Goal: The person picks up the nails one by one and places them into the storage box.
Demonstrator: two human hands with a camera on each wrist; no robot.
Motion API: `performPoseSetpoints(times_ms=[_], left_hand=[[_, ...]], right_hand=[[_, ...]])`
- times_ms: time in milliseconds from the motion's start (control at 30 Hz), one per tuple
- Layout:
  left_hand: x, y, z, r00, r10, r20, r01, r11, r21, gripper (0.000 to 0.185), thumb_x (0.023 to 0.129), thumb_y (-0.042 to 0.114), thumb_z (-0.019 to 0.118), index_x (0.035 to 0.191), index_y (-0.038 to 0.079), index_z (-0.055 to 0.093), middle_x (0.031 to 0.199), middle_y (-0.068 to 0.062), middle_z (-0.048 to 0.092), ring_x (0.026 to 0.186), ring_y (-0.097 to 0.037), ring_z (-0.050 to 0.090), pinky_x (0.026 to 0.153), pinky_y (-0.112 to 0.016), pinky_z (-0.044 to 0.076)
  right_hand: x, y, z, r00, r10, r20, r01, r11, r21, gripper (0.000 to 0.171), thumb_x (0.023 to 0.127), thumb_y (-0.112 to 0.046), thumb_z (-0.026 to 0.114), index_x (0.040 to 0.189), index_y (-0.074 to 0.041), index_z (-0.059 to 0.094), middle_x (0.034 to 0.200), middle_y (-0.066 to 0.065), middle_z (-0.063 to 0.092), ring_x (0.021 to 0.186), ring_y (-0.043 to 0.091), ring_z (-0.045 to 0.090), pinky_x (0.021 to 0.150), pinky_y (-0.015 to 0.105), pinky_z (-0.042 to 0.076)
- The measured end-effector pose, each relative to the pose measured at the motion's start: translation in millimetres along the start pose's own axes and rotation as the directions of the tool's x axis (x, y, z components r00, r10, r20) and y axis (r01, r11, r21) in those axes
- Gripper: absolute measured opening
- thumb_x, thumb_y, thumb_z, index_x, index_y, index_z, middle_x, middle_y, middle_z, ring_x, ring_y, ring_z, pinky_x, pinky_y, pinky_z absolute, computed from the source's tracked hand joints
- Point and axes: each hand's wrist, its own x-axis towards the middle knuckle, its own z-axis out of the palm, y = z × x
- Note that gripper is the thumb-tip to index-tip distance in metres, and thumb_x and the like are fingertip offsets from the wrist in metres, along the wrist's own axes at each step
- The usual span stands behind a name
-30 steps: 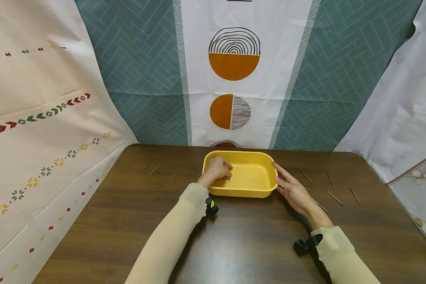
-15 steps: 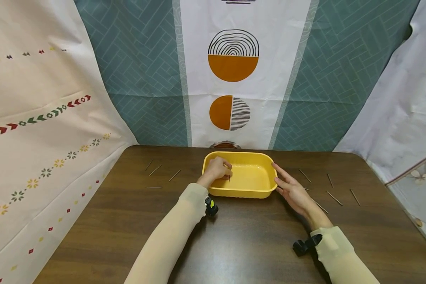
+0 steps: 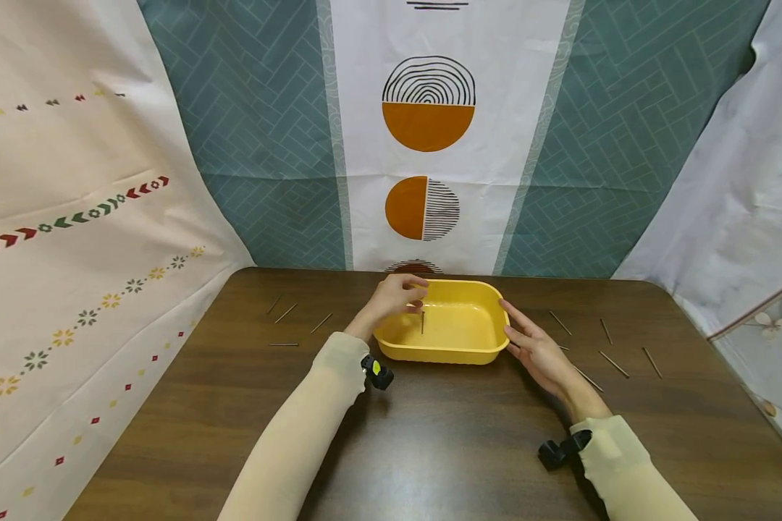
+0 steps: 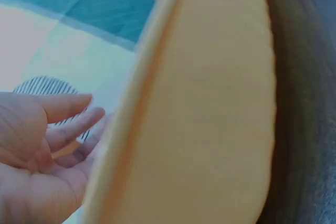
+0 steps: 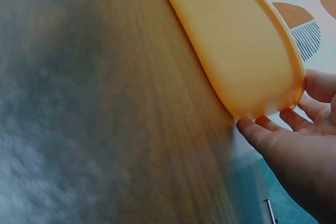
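**Left hand lifted off the bin's left rim; one stick upright inside**

Since the earlier frame your left hand [image 3: 397,295] rose from inside the yellow bin [image 3: 459,352] to its far-left corner, and the thin stick [image 3: 422,323] it had pinched was out of your fingers, standing nearly upright over the bin floor, probably mid-drop. Your right hand [image 3: 538,351] had not shifted.

The dark wooden table [image 3: 430,449] carried everything. The bin sat at its far middle, just in front of the patterned backdrop [image 3: 428,130]. Your left hand hovered over the bin's far-left rim, fingers loosely spread and holding nothing; the left wrist view showed them relaxed beside the bin's wall [image 4: 210,129]. Your right hand lay flat against the bin's right wall, fingers straight and touching it, as the right wrist view confirmed [image 5: 294,145].

Loose sticks lay on both sides: a few on the left [image 3: 321,321], well apart from the bin, and several on the right [image 3: 615,363], near your right wrist.

To do this step well, I judged you should have kept the right hand bracing the bin so it did not slide, released each stick low over the middle of the floor, and let it settle flat before reaching left for another.
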Motion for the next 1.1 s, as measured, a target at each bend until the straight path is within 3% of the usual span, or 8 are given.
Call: performPoseSetpoints(times_ms=[167,733,933,1100], left_hand=[[-0.8,0.5,-15.2,0.999,-0.016,0.032,0.019,0.995,-0.103,0.037,0.109,0.019,0.056,0.141,0.0,0.061,0.119,-0.019,0.065,0.102,-0.028,0.069,0.091,-0.039,0.06],[-16.7,-1.9,-62.5,1.0,-0.004,0.009,0.005,0.996,-0.09,0.041,0.111,0.022,0.052,0.144,-0.001,0.058,0.12,-0.019,0.064,0.099,-0.023,0.068,0.089,-0.035,0.06],[-24.9,-2.7,-82.7,1.0,-0.001,-0.013,0.0,0.995,-0.099,0.04,0.112,0.021,0.05,0.145,-0.001,0.057,0.127,-0.028,0.063,0.102,-0.028,0.069,0.096,-0.045,0.057],[-28.6,-3.1,-101.1,1.0,0.003,-0.016,-0.004,0.998,-0.059,0.042,0.112,0.024,0.05,0.146,0.0,0.056,0.127,-0.027,0.063,0.111,-0.036,0.066,0.103,-0.053,0.051]], right_hand=[[-1,0,-1,1.0,0.002,-0.001,-0.002,1.0,-0.01,0.063,0.114,-0.015,0.039,0.168,-0.011,0.006,0.174,0.011,-0.011,0.159,0.036,-0.001,0.123,0.062,0.008],[1,-1,-2,1.0,0.014,-0.015,-0.014,1.0,-0.003,0.064,0.114,-0.019,0.041,0.169,-0.013,0.008,0.175,0.009,-0.007,0.159,0.034,0.002,0.124,0.061,0.01],[1,0,-2,1.0,0.016,-0.012,-0.016,1.0,-0.004,0.061,0.114,-0.013,0.036,0.168,-0.012,0.008,0.175,0.009,-0.007,0.159,0.034,0.002,0.124,0.061,0.01],[0,1,-2,1.0,0.01,-0.015,-0.01,1.0,-0.003,0.061,0.114,-0.012,0.035,0.168,-0.012,0.008,0.175,0.009,-0.006,0.159,0.034,0.002,0.124,0.061,0.011]])
